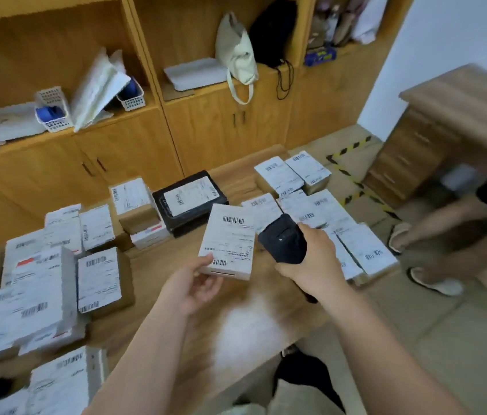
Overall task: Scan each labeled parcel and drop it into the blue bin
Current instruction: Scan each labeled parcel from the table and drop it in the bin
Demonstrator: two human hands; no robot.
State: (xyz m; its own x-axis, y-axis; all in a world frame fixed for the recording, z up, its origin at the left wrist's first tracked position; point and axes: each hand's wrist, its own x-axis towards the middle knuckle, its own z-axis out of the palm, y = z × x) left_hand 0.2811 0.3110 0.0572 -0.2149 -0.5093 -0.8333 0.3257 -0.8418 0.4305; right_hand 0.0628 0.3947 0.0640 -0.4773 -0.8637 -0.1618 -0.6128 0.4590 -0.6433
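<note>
We log: left hand [195, 284] pinches white labelled parcel [227, 241] by near corner, label facing up, above wooden table [251, 324]. Right hand [311, 265] wrapped round black scanner [281, 242], scanner head just beside parcel's right edge. Other parcels [98, 280] lie across table.

The parcel [227, 241] you held was white card with a matt paper label; your scanner [282, 239] was matt black plastic. The table [245, 324] was wood-grain, smooth enough to show a sheen, and the other boxes [125, 277] were plain brown cardboard with paper labels. One black parcel [189, 202] looked like glossy plastic wrap.
</note>
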